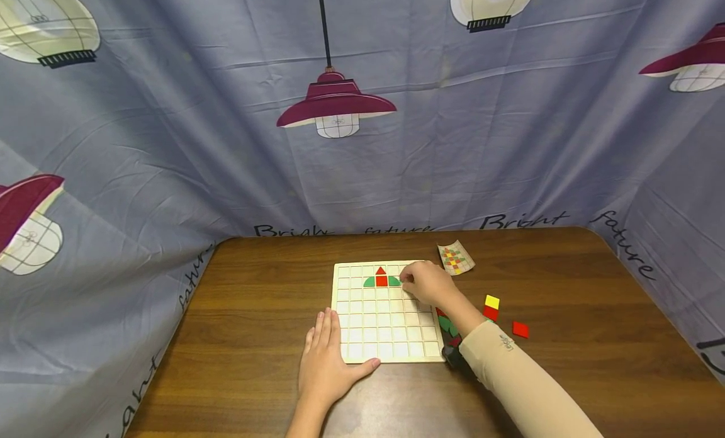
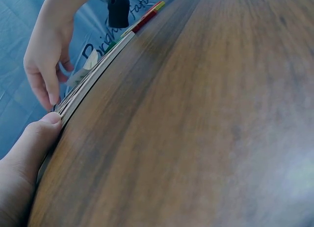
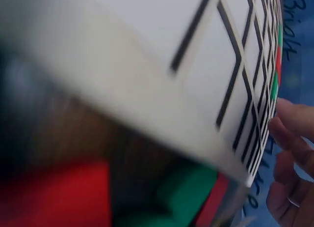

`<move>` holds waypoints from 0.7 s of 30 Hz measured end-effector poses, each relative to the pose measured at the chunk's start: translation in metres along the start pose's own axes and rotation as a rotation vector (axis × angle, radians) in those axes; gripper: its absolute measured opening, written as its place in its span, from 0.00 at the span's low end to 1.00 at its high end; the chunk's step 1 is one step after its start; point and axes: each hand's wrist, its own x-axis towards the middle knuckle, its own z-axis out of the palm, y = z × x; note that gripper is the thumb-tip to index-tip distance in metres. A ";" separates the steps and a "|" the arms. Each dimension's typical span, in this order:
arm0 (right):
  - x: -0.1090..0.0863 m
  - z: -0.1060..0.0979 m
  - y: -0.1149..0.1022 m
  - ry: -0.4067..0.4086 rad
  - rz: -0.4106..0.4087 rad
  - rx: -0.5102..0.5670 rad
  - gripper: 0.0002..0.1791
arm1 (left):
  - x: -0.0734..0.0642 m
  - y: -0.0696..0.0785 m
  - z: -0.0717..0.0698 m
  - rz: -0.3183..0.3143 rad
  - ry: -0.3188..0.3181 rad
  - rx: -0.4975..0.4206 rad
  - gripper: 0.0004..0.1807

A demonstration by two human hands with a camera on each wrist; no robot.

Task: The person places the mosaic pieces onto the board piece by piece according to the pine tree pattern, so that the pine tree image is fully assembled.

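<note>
A pale square grid board [image 1: 385,351] lies on the brown table. Near its far edge sit a red triangle [image 1: 381,271], a red square [image 1: 381,281] below it, and green rounded pieces [image 1: 369,282] on either side. My left hand [image 1: 324,365] rests at the board's near left corner, fingers along the left edge and thumb at the front edge. Bent fingers of my right hand [image 1: 426,283] reach down beside the right green piece [image 1: 394,281]. In the right wrist view its fingertips [image 3: 287,111] are close to the board; I see nothing held between them.
A small pattern card [image 1: 455,258] lies behind the board's right corner. To the right are a yellow square [image 1: 492,301], red squares [image 1: 520,329] and green pieces [image 1: 447,325], partly hidden by my right arm. A printed curtain [image 1: 362,174] stands behind the table.
</note>
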 end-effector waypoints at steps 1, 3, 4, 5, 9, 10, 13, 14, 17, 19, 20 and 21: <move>-0.002 -0.002 0.003 -0.003 -0.001 0.007 0.13 | 0.000 0.000 0.000 0.000 0.002 -0.002 0.73; -0.005 -0.006 0.011 -0.009 -0.002 0.020 0.14 | 0.000 0.000 0.000 0.004 0.011 0.000 0.73; -0.007 -0.009 0.016 -0.011 -0.002 0.032 0.15 | 0.000 0.000 0.000 0.005 0.014 0.002 0.73; -0.009 -0.011 0.020 -0.017 0.003 0.044 0.15 | 0.000 0.000 0.000 0.006 0.017 0.003 0.73; -0.021 -0.022 0.039 -0.015 0.006 0.065 0.14 | -0.001 -0.001 0.001 0.010 0.028 0.007 0.73; -0.024 -0.024 0.044 -0.012 0.003 0.066 0.14 | -0.001 -0.001 0.001 0.010 0.029 0.005 0.73; -0.035 -0.032 0.059 -0.008 0.013 0.060 0.14 | -0.001 -0.001 0.001 0.012 0.031 -0.006 0.73; -0.040 -0.035 0.065 -0.012 0.016 0.062 0.14 | -0.001 -0.001 0.001 0.015 0.032 -0.007 0.73; -0.053 -0.041 0.079 -0.039 0.026 0.068 0.14 | 0.000 -0.001 0.001 0.013 0.028 -0.011 0.73; -0.062 -0.044 0.087 -0.053 0.014 0.065 0.14 | 0.000 -0.001 0.001 0.015 0.029 -0.008 0.73; -0.067 -0.045 0.090 -0.054 0.002 0.063 0.14 | 0.000 -0.001 0.001 0.015 0.027 -0.008 0.73; -0.072 -0.045 0.093 -0.058 -0.009 0.061 0.14 | 0.000 -0.002 0.001 0.013 0.024 -0.009 0.73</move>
